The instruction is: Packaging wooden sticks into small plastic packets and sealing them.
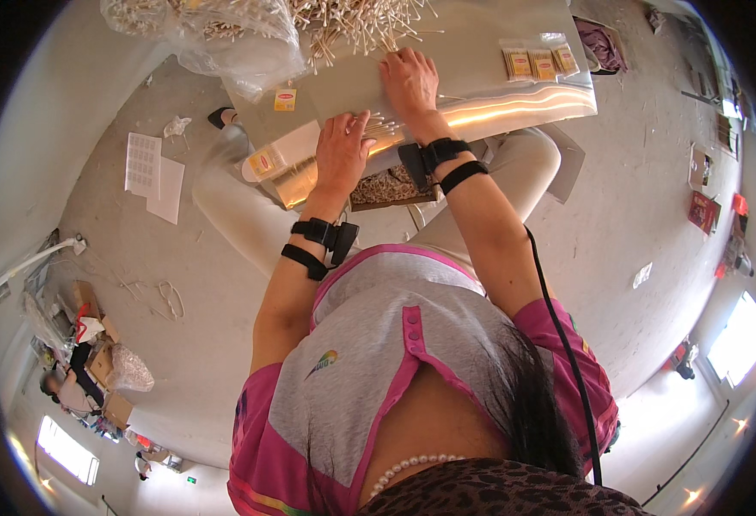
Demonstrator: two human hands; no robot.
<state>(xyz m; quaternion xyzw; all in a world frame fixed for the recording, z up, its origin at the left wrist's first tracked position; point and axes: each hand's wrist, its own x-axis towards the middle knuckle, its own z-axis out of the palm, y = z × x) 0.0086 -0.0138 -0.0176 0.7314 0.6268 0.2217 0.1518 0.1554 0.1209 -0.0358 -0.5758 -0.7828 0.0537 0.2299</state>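
Observation:
A large heap of loose cotton swabs [356,30] lies at the far side of the shiny metal tabletop [481,99]. My left hand [341,155] is at the table's near edge, its fingers closed around the ends of a small bunch of cotton swabs [383,126] that point right. My right hand [412,84] rests palm down near the heap's edge, fingers slightly apart and bent; nothing shows in it. Left of my left hand lies a clear bag with a yellow card [264,161]. A yellow and white card [285,101] lies farther back.
Several filled small bags of swabs [539,62] lie at the table's right. A big clear plastic bag [240,56] bulges at the back left. Below the near edge sits a box of swabs [391,189] between my legs. Printed sheets [143,163] lie on the floor.

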